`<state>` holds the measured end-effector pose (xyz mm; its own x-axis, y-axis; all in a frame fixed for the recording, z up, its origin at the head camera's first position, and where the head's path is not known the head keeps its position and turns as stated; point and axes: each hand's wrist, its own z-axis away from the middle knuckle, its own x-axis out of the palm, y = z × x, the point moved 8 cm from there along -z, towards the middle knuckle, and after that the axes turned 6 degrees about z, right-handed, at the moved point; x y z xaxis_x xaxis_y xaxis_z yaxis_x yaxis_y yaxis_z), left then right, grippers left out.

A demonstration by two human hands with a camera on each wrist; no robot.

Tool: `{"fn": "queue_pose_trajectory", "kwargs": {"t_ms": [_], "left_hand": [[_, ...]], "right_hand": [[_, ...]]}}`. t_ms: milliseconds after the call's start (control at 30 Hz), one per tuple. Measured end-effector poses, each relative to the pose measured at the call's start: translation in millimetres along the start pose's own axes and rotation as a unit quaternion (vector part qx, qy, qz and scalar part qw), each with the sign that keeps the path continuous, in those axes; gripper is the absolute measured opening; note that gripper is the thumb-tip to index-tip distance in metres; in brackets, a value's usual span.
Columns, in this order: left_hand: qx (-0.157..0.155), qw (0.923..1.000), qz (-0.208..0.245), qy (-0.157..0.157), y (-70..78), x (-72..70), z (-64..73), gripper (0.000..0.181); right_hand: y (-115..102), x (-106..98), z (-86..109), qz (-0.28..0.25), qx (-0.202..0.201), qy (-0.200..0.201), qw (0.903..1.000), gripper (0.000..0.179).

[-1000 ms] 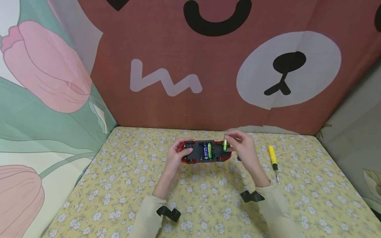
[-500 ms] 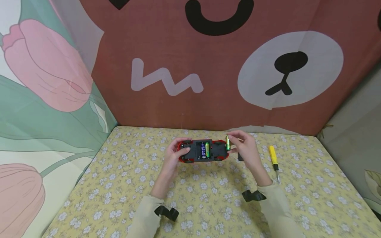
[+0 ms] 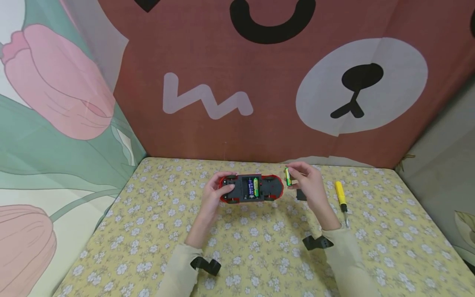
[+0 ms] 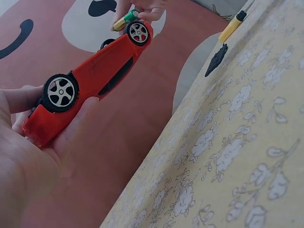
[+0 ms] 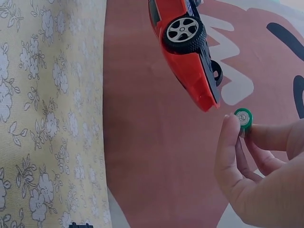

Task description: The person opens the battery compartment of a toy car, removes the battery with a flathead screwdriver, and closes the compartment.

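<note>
**Left grip (image 3: 213,196) on toy car (image 3: 272,189), right grip (image 3: 311,185) pinching green battery (image 3: 288,176)**

Nearest: light sleeves (image 3: 176,270) behind both grips, black wrist mounts (image 3: 206,265) on them. Left grip holds one end of the red car, thumb across the dark underside, which faces the head camera; the car extends rightward from this grip, lifted off the tabletop (image 3: 259,258). Open battery bay (image 3: 245,194) sits right of the left grip's thumb: purple battery (image 3: 250,188) nearer the thumb, second green battery (image 3: 256,187) beside it. Right grip narrow, loose battery at the fingertips, just beyond the car's free end, not touching it. Black flat piece (image 3: 301,195) lies on the tabletop, below the right grip in the head view. Yellow screwdriver (image 3: 339,196) right of the right grip, shaft toward the person. Beyond both grips: brown backdrop (image 3: 185,136) with bear print; tulip cloth (image 3: 63,90) far left.
</note>
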<state>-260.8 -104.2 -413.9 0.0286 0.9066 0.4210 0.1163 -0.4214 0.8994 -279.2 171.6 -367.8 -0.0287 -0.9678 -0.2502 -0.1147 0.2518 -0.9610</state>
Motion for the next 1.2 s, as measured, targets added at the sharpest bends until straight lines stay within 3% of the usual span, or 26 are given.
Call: {"fn": "queue_pose_trajectory", "kwargs": {"t_ms": [600,1200], "left_hand": [[-0.017,0.9996,0.014,0.015,-0.8,-7.1,-0.4,0.034],[-0.016,0.9994,0.019,0.025,0.6,-11.1,-1.0,0.034]], "right_hand": [[11.4,-4.5,-3.6,-0.051,0.034,0.000,0.9981,0.018],[21.2,-0.8,-6.7,-0.043,0.050,-0.011,0.9978,0.031]]}}
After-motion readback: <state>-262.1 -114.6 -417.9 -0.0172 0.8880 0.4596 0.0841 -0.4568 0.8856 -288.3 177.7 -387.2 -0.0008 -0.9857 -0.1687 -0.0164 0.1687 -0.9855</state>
